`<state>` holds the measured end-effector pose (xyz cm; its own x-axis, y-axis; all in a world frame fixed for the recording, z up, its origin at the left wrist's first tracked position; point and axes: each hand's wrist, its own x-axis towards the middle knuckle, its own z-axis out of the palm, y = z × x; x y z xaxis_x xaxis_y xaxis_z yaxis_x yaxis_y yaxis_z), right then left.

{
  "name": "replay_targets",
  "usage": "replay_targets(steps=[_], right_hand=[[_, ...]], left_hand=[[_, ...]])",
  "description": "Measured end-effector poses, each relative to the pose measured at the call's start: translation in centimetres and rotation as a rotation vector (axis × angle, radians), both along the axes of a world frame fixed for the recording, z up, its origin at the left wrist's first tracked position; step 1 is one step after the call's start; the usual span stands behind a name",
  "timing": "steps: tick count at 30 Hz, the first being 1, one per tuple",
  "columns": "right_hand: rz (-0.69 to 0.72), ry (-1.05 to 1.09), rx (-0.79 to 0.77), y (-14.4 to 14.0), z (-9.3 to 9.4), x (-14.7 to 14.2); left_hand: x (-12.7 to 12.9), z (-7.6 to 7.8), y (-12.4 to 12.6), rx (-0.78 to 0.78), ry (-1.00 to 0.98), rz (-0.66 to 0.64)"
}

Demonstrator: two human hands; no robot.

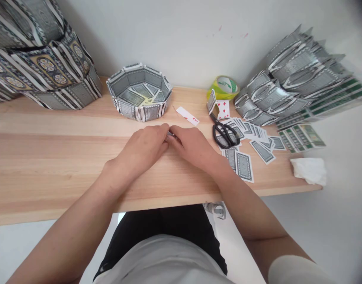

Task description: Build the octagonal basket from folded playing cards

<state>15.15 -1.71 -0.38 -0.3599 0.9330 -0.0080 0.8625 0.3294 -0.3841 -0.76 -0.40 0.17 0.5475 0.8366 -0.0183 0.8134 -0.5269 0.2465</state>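
Over the middle of the table, my left hand [147,144] and my right hand [191,144] meet with fingertips pressed together. Between them is a playing card [170,134]; only a small greyish bit shows, the rest is covered by my fingers. Just beyond my fingers lies a white strip of card [188,116] with red marks. An open-topped basket [139,106] made of folded playing cards stands behind my left hand, with loose cards and a yellowish strip inside. To the right of my right hand, black-handled scissors [225,134] rest on scattered playing cards [244,166].
A roll of yellow-green tape [224,87] stands by the wall, with a folded card [223,109] before it. Large card-built structures rise at the left [56,71] and right [299,67]. White tissue [309,169] sits at the table's [50,169] right end.
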Motion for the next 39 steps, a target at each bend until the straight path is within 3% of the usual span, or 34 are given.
replay_targets(steps=[28,39], right_hand=[[0.03,-0.044,-0.014,-0.3,0.5,-0.1],[0.035,-0.029,0.017,-0.2,0.0,0.0]], left_hand=[[0.1,1.2,-0.8,-0.037,0.072,-0.01],[-0.1,0.7,-0.5,-0.002,0.048,-0.018]])
